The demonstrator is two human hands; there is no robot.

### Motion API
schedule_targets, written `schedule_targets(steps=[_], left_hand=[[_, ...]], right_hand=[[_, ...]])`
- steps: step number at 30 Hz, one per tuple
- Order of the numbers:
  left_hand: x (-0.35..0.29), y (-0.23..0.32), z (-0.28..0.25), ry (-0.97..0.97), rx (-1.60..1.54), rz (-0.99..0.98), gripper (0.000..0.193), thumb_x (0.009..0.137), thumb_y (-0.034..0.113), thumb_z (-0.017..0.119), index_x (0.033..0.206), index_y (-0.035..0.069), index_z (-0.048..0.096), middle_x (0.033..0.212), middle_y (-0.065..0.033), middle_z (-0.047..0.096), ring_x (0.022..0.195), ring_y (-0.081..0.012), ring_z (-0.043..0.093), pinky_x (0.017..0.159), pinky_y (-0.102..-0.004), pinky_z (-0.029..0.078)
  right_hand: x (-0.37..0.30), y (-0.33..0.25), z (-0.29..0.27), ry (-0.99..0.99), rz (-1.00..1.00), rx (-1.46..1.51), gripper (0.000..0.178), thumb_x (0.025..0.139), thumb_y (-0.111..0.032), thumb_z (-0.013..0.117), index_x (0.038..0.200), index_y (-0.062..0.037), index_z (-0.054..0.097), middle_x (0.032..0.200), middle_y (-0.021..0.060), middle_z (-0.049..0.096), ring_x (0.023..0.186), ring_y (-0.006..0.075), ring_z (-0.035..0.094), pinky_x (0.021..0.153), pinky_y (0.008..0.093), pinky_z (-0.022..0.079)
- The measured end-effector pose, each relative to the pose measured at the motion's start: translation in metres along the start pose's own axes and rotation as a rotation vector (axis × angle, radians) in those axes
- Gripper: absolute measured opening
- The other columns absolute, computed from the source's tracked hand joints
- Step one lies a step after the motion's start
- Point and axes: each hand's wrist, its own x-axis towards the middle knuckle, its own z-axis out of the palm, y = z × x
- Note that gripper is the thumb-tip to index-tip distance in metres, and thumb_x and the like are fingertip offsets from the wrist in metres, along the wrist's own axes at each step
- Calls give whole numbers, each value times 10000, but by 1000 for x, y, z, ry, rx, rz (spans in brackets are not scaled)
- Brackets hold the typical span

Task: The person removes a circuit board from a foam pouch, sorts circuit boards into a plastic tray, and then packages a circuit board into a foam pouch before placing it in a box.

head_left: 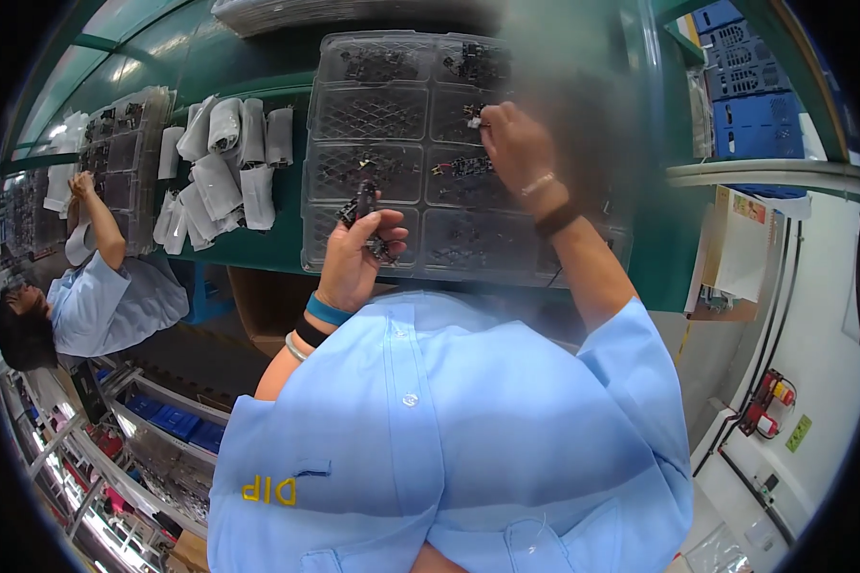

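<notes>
Head camera view, looking down: a person in a light blue shirt (506, 411) stands at a green table (268, 250), both arms reaching over a clear plastic tray (368, 116) divided into compartments in two columns. Small dark parts lie in several of the compartments. The left hand (354, 253), palm turned up near the tray's front left, has its thumb and fingers curled closed around a cluster of black parts (361, 205), which sticks up above the fingertips. On that wrist are a teal band (328, 310), a black band (311, 333) and a pale bracelet (295, 348). The right hand (518, 148) is over the right column, in the second row from the far edge, its fingertips drawn close together at a small white-ended part (474, 122); whether they grip it cannot be told. A beaded bracelet and a dark band (556, 221) circle the right wrist. Left of the tray, white wrapped rolls (218, 181) lie in a loose heap. Farther left, a co-worker (115, 301) in a similar shirt reaches toward another clear tray (119, 172). Blue crates (760, 124) are stacked at the upper right.
</notes>
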Motion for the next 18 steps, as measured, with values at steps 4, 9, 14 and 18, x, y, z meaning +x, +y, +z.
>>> schedule_targets(steps=[4, 9, 14, 18], left_hand=[[-1, -6, 7, -97, -51, -51, 336, 944, 229, 513, 1240, 68, 498, 1086, -135, 629, 956, -232, 623, 811, -380, 511], [-2, -6, 8, -177, -111, -81, 339, 946, 258, 501, 1222, 62, 506, 1080, -149, 626, 958, -251, 620, 790, -386, 510], [1, -10, 14, -212, -31, -124, 392, 963, 258, 452, 1295, 50, 466, 1100, -156, 619, 967, -249, 619, 822, -411, 510], [1, -11, 22, -196, 21, -142, 334, 945, 248, 497, 1212, 47, 503, 1056, -151, 630, 924, -242, 623, 789, -391, 508]], right_hand=[[0, 9, 16, -122, 6, 48, 165, 832, -206, 642, 942, -100, 580, 850, 89, 600, 734, 276, 626, 645, 392, 502], [-7, 3, 8, -238, 38, 108, 157, 836, -216, 626, 934, -106, 572, 885, 85, 595, 754, 271, 641, 643, 397, 506], [-16, 2, 13, -245, 60, 30, 117, 859, -195, 590, 929, -102, 576, 882, 89, 600, 778, 266, 652, 661, 387, 515], [-6, 6, 21, -243, 119, -4, 108, 860, -164, 602, 932, -96, 560, 900, 103, 587, 818, 323, 623, 684, 433, 507]])
